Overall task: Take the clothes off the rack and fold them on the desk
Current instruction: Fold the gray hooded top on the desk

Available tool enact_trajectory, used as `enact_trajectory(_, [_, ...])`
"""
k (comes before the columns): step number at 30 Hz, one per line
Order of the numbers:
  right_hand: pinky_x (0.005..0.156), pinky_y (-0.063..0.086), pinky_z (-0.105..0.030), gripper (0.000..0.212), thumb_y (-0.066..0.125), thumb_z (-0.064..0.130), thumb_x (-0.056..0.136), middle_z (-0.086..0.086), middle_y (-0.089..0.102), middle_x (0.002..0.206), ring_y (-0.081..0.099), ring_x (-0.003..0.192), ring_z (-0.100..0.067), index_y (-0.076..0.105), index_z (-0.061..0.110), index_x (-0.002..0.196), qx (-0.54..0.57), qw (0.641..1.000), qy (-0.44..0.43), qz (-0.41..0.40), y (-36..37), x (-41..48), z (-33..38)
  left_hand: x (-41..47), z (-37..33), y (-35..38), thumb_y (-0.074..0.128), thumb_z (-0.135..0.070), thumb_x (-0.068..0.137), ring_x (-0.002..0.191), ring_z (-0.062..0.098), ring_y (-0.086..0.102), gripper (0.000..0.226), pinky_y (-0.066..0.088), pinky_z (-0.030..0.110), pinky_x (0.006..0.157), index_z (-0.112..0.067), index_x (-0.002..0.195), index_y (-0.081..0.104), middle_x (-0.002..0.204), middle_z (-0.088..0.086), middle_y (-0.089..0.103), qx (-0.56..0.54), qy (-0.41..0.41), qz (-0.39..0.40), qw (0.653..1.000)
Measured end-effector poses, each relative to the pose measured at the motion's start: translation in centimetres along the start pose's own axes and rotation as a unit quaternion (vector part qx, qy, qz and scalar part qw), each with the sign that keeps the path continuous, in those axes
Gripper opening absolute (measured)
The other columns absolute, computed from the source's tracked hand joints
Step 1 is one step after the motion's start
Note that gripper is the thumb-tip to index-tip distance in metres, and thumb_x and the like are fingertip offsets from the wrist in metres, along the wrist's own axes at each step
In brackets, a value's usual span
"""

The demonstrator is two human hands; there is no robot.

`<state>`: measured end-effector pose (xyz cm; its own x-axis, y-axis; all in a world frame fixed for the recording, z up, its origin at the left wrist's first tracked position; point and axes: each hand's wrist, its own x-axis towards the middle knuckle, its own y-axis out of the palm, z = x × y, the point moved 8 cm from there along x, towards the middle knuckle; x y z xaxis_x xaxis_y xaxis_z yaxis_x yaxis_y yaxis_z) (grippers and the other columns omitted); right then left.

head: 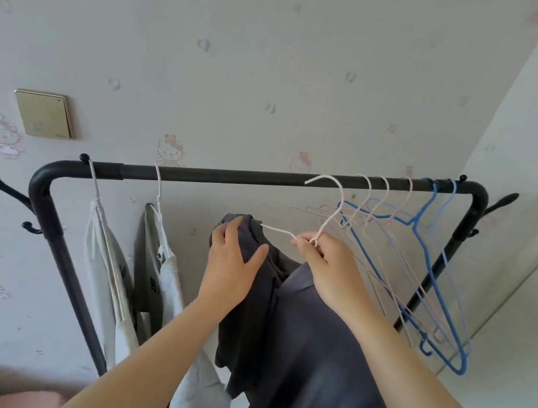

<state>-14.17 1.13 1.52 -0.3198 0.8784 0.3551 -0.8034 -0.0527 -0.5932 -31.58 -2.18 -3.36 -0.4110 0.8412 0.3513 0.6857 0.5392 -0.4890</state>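
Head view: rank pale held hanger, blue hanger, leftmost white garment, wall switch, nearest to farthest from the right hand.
1. pale hanger: pinched in the fingers of the right hand.
2. blue hanger: on the rail, just to the right.
3. leftmost white garment: hanging at the rail's left end.
4. wall switch: upper left, on the wall behind.

Single head-worn wide-angle view, close in, faces forward and slightly up at black metal clothes rack (257, 176) against far wall.

One rack (229, 177); two pale garments (101, 270); one dark grey garment (309, 348); one wall switch (43, 115).
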Motion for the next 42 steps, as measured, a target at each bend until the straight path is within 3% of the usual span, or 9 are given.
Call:
enact_trajectory(5, [0.083, 0.049, -0.016, 0.024, 0.052, 0.030, 0.097, 0.008, 0.071, 0.097, 0.063, 0.094, -0.002, 0.069, 0.018, 0.109, 0.008, 0.999, 0.024, 0.022, 0.3, -3.0, -0.3, -0.9, 0.7, 1.3, 0.054, -0.044, 0.092, 0.141, 0.024, 0.024, 0.044, 0.030, 0.044, 0.112, -0.035, 0.134, 0.044, 0.153, -0.001, 0.026, 0.066, 0.015, 0.021, 0.997])
enact_trajectory(7, [0.070, 0.045, -0.011, 0.021, 0.053, 0.030, 0.097, 0.009, 0.068, 0.082, 0.061, 0.077, 0.003, 0.071, 0.019, 0.100, 0.011, 0.999, 0.036, 0.015, 0.2, -4.0, -0.4, -1.2, 1.0, 1.4, 0.054, -0.035, 0.094, 0.131, 0.019, 0.035, 0.031, 0.035, 0.036, 0.108, -0.029, 0.125, 0.053, 0.139, -0.001, 0.044, 0.078, 0.028, 0.014, 0.996])
enact_trajectory(11, [0.054, 0.038, -0.022, 0.022, 0.057, 0.029, 0.094, -0.006, 0.063, 0.065, 0.049, 0.053, -0.009, 0.073, 0.016, 0.086, 0.015, 0.998, 0.057, 0.009, 0.1, -5.5, -1.3, -1.6, 2.3, 1.4, 0.052, -0.025, 0.095, 0.101, 0.015, 0.048, 0.011, 0.040, 0.025, 0.085, -0.021, 0.100, 0.061, 0.103, -0.004, 0.057, 0.111, 0.035, 0.055, 0.992])
enact_trajectory(15, [0.048, 0.030, -0.015, 0.017, 0.061, 0.028, 0.092, 0.010, 0.043, 0.044, 0.039, 0.044, -0.004, 0.074, 0.019, 0.085, 0.021, 0.997, 0.068, 0.013, -0.4, -6.5, -2.7, -2.0, 3.8, 2.2, 0.049, -0.024, 0.097, 0.086, 0.019, 0.053, 0.011, 0.042, 0.028, 0.074, -0.017, 0.095, 0.057, 0.097, 0.003, 0.058, 0.170, 0.020, 0.161, 0.972])
enact_trajectory(22, [0.050, 0.026, -0.018, 0.021, 0.062, 0.038, 0.091, 0.010, 0.034, 0.045, 0.033, 0.045, -0.005, 0.074, 0.027, 0.078, 0.009, 0.998, 0.061, 0.021, -2.3, -6.7, -4.8, -2.9, 6.1, 1.8, 0.047, -0.020, 0.098, 0.083, 0.016, 0.057, 0.017, 0.041, 0.026, 0.070, -0.010, 0.097, 0.061, 0.090, 0.004, 0.063, 0.152, -0.014, 0.260, 0.954])
enact_trajectory(28, [0.050, 0.024, -0.023, 0.023, 0.062, 0.032, 0.092, 0.008, 0.032, 0.046, 0.028, 0.046, -0.009, 0.075, 0.022, 0.076, 0.060, 0.996, 0.073, 0.004, -4.7, -6.3, -6.3, -2.1, 5.7, -0.5, 0.056, -0.026, 0.096, 0.061, 0.006, 0.053, 0.026, 0.034, 0.018, 0.055, -0.021, 0.073, 0.066, 0.060, -0.009, 0.058, 0.034, -0.030, 0.231, 0.972])
enact_trajectory(34, [0.062, 0.031, -0.026, 0.026, 0.060, 0.028, 0.092, 0.009, 0.044, 0.050, 0.037, 0.060, -0.016, 0.077, 0.014, 0.077, 0.127, 0.985, 0.119, -0.014, -4.7, -6.5, -7.1, -2.0, 5.9, -1.6, 0.054, -0.031, 0.097, 0.078, 0.030, 0.064, 0.027, 0.051, 0.038, 0.079, -0.022, 0.085, 0.076, 0.083, 0.014, 0.071, -0.140, -0.110, 0.153, 0.972])
enact_trajectory(39, [0.074, 0.038, -0.028, 0.025, 0.059, 0.023, 0.094, 0.015, 0.059, 0.059, 0.050, 0.073, -0.013, 0.075, 0.012, 0.078, 0.230, 0.955, 0.174, -0.061, -4.4, -6.3, -9.0, -2.2, 7.2, -2.8, 0.046, -0.030, 0.101, 0.084, 0.031, 0.062, 0.038, 0.050, 0.042, 0.084, -0.001, 0.090, 0.068, 0.087, 0.020, 0.068, -0.147, -0.163, 0.087, 0.972])
enact_trajectory(42, [0.075, 0.045, -0.019, 0.024, 0.056, 0.022, 0.097, 0.010, 0.066, 0.070, 0.059, 0.073, -0.004, 0.075, 0.014, 0.086, 0.157, 0.980, 0.114, -0.041, -3.4, -5.1, -7.4, -2.5, 5.8, -2.9, 0.039, -0.029, 0.103, 0.087, 0.029, 0.060, 0.039, 0.044, 0.035, 0.077, 0.000, 0.091, 0.063, 0.088, 0.014, 0.066, -0.095, -0.136, 0.088, 0.982])
